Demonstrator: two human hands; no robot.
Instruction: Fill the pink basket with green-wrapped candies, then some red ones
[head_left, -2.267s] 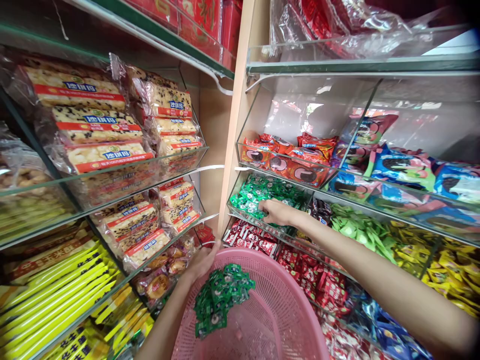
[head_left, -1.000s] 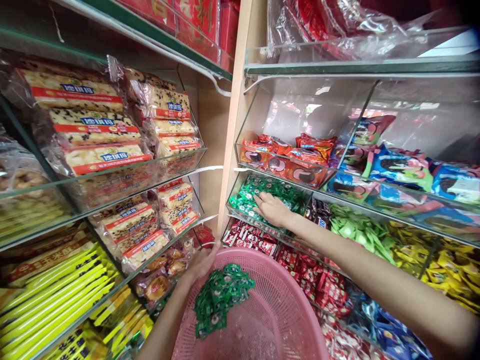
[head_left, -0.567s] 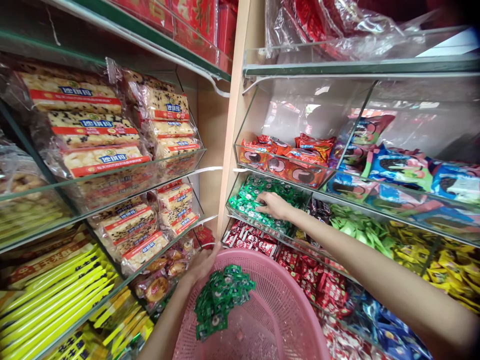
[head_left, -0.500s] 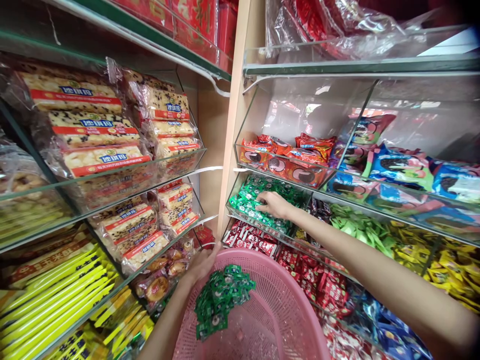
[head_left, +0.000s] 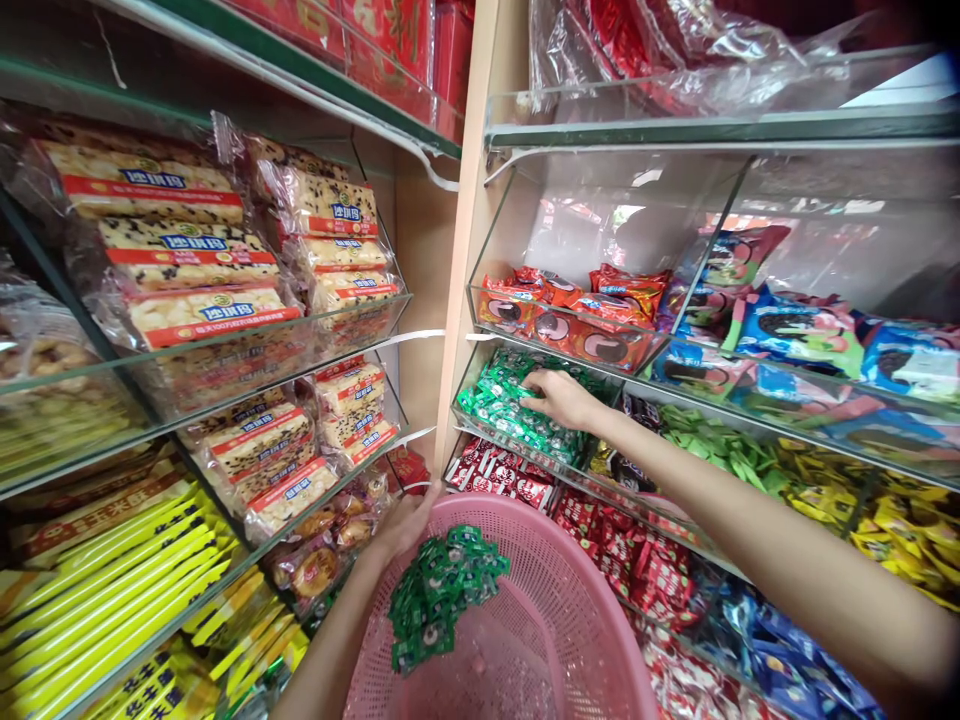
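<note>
Head view showed me green packets (head_left: 450,590) already heaped in the pink basket (head_left: 577,590), whose rim the left hand (head_left: 407,522) held, with many left in the glass bin (head_left: 517,447) under the curled right hand (head_left: 566,399), its hold unclear.

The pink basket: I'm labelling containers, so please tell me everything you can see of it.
The pink basket looks like plastic, round, with a smooth, thick rim and walls pierced by many small holes. Its open top faces up toward the camera, and the frame cuts off its near side. A pile of green packets lies inside, toward the left. The left hand holds the rim at the far left. Whether it touches the shelves is unclear.
</note>
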